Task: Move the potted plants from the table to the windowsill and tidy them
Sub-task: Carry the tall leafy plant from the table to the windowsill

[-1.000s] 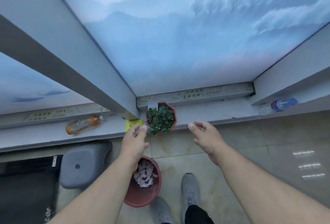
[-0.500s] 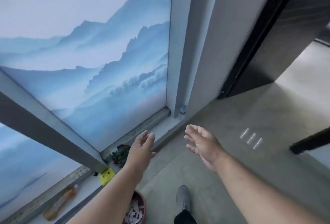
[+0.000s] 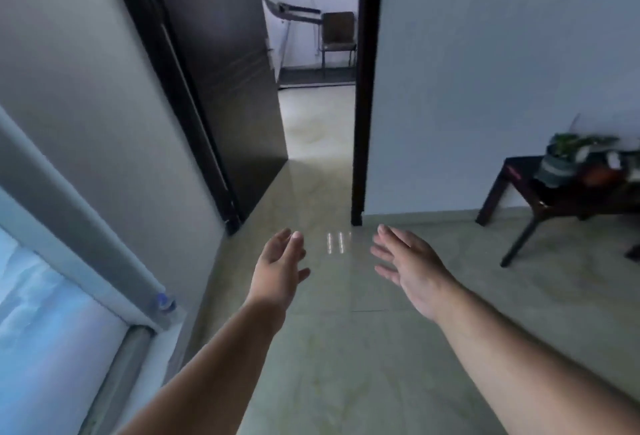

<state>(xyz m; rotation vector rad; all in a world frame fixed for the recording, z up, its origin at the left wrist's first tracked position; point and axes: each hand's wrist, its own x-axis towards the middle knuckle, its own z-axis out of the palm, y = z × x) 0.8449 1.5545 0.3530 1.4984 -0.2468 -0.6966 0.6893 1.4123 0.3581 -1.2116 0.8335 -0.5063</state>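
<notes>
Potted plants (image 3: 568,157) stand blurred on a dark low table (image 3: 512,171) at the far right, against the wall. One has a grey pot; an orange-brown pot (image 3: 601,175) sits beside it. My left hand (image 3: 280,265) and my right hand (image 3: 408,261) are held out over the floor at the middle, fingers straight and relaxed, holding nothing. Both are well short of the table. The windowsill corner (image 3: 169,322) shows at the lower left; the plant placed there is out of view.
A blue-capped bottle (image 3: 162,301) lies at the sill's end. The window (image 3: 41,348) fills the lower left. A dark door (image 3: 221,71) stands open ahead, with a chair (image 3: 337,36) in the room beyond. Tiled floor (image 3: 346,365) stretches between me and the table.
The view has swung right, away from the sill and the red-potted plant, toward the doorway and the table. Both hands have stayed empty and spread out in front.
</notes>
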